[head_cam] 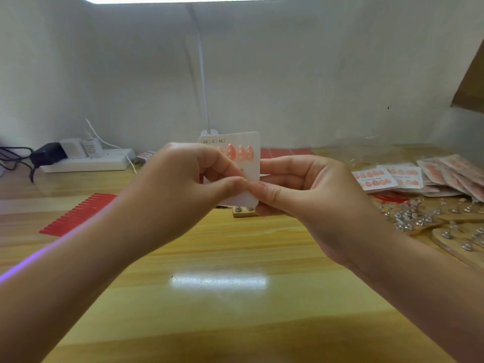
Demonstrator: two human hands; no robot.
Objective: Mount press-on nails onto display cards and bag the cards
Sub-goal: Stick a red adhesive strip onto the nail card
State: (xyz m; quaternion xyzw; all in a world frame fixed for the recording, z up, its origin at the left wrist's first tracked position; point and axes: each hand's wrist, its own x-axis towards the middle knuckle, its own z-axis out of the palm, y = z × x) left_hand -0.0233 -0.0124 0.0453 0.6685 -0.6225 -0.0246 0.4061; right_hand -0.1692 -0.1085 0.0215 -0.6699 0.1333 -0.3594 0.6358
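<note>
I hold a white display card [251, 142] upright above the wooden table [222, 258]. Several pink press-on nails [239, 152] sit in a row near the card's top. My left hand [183, 184] grips the card's left side, thumb across its front. My right hand [301, 189] pinches the card's lower right part, its thumb tip meeting my left thumb on the card face. Whether a nail lies under the thumbs is hidden. The card's lower edge shows below my fingers.
Finished cards [377, 178] and bagged cards [455, 174] lie at the right. Wooden boards with metal nail stands [419, 218] sit in front of them. A small wooden stand [245, 212] is under the card. Red strips [76, 216] lie left; a power strip [86, 159] behind.
</note>
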